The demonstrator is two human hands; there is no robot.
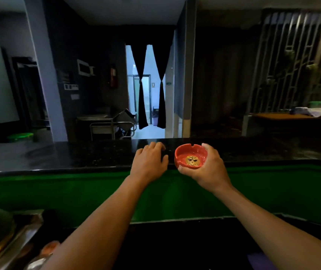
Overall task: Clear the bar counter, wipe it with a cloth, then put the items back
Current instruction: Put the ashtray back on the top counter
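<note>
forearms reach out from the camera toward the red ashtray (191, 155). right hand (207, 165) grasps it, thumb at the near rim and fingers round the far side, at the near edge of the black bench (77, 154); whether it touches the bench i cannot tell. it looks rigid, glossy, likely ceramic, so probably slippery and chippable; the rim seems the best hold. left hand (149, 162), just left of the ashtray, is released, fingers loosely curved over the bench.
</note>
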